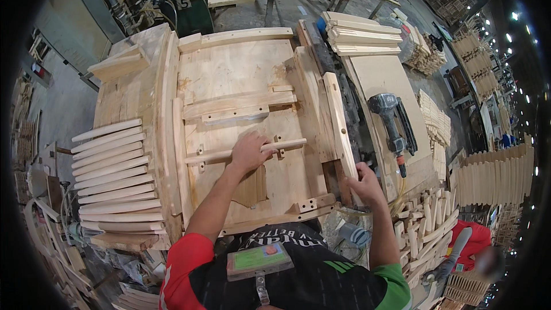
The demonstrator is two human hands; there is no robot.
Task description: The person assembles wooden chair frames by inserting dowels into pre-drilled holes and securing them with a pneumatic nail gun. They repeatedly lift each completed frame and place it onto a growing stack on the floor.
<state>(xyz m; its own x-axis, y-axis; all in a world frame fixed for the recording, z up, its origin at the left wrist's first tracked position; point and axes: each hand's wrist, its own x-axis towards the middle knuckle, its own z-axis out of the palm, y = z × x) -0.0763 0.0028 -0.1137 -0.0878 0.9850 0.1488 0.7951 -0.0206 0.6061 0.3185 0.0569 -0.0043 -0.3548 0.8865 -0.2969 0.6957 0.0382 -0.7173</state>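
Observation:
My left hand (251, 152) is closed around a slim wooden rod (291, 144), which lies crosswise over the middle of a plywood jig board (229, 69). The rod's left end meets a long upright wooden piece (178, 155) at the board's left side. Small dark-holed blocks sit close to both ends of the rod. On the right, my right hand (365, 183) grips the near end of a long wooden bar (340, 116) with holes along its face. That bar stands along the right side of the board, beside a wider wooden rail (314, 103).
Several turned wooden rods (112, 178) lie in a row on the left. A nail gun (393, 123) rests on the right-hand panel (381, 74), with stacked wooden strips (364, 34) behind it. Wooden parts (427, 224) are piled at the lower right, near another person in red (465, 244).

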